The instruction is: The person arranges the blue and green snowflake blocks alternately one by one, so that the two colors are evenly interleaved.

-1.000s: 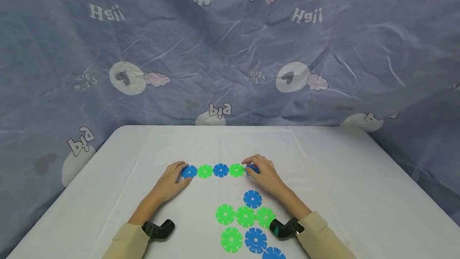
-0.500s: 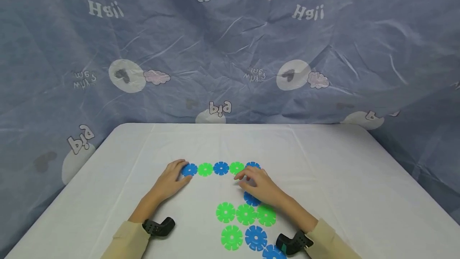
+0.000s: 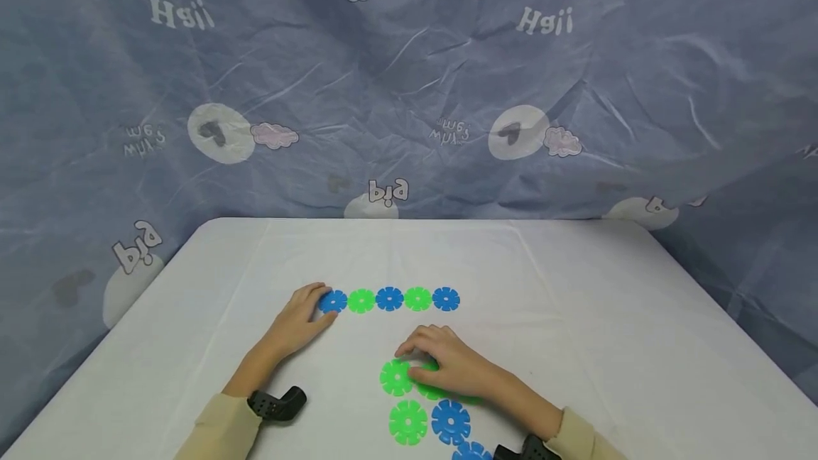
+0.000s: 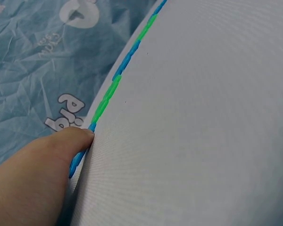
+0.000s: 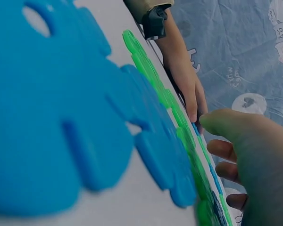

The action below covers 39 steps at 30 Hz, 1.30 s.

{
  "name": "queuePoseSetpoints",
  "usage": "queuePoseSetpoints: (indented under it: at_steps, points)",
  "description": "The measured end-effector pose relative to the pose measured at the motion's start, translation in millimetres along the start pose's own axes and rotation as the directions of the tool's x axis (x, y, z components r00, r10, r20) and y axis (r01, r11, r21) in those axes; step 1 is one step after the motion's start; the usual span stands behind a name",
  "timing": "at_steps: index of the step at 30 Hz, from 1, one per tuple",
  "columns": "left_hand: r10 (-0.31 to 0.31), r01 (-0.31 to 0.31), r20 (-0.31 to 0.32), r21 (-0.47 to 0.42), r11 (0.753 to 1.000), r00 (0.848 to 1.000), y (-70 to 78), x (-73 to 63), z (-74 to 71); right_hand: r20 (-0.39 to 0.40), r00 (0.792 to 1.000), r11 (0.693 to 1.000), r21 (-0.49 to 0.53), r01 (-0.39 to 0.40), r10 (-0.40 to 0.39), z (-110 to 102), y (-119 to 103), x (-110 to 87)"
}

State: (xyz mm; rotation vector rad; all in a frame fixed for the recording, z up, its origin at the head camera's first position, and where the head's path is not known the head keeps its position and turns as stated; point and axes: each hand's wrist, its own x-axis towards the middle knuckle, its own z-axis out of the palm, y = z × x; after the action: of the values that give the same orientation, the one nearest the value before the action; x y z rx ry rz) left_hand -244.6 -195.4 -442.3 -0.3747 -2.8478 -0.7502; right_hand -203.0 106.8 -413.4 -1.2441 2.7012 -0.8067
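Note:
Flat notched snowflake discs form a straight row of alternating blue and green on the white table. My left hand (image 3: pixel 295 324) holds the blue disc (image 3: pixel 334 302) at the row's left end, thumb on its near edge and fingers at its far side. In the left wrist view, the thumb (image 4: pixel 78 137) presses against that disc's edge. At the right end lies another blue disc (image 3: pixel 446 299), untouched. My right hand (image 3: pixel 455 364) hovers over the loose discs with loosely bent fingers and nothing in them. Its fingertips are near a green disc (image 3: pixel 395 378); a second green disc (image 3: pixel 431 389) is partly covered.
Closer to me lie a green disc (image 3: pixel 407 422), a blue disc (image 3: pixel 451 422) and another blue disc (image 3: pixel 472 451) at the frame's bottom. A printed blue-grey curtain (image 3: pixel 358 91) hangs behind the table (image 3: pixel 575 289).
My right hand has left the blue disc at the row's right end and come back toward me, over the loose discs. The loose blue disc there is now hidden. The left hand stays put.

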Motion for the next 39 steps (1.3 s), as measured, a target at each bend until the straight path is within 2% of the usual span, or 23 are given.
queuePoseSetpoints:
  at_steps: [10, 21, 28, 34, 39]
  points:
    - [0.006, -0.006, 0.001, 0.008, 1.0, 1.0, -0.1, 0.1, -0.1, 0.094, 0.995, 0.999, 0.016, -0.047, 0.046, 4.5, -3.9, -2.2]
    - [0.019, -0.019, -0.022, 0.013, 1.0, 1.0, -0.2, 1.2, -0.2, 0.102, 0.994, 0.999, -0.006, -0.05, 0.051, 7.6, -0.4, -1.4]
    - [0.019, -0.019, -0.021, 0.004, 1.0, 1.0, -0.3, 1.7, -0.4, 0.097, 0.993, 0.995, 0.066, -0.074, 0.068, 6.2, -2.0, -0.6]
    - [0.019, -0.018, -0.021, 0.008, 1.0, 1.0, 0.7, 1.7, 0.6, 0.111, 0.99, 0.979, 0.175, -0.103, 0.085, 3.7, -2.5, -2.0]
    - [0.005, -0.004, -0.02, 0.014, 1.0, 1.0, 2.9, 1.3, -0.3, 0.099, 0.992, 0.97, 0.222, -0.1, 0.079, 3.2, -2.8, -0.8]
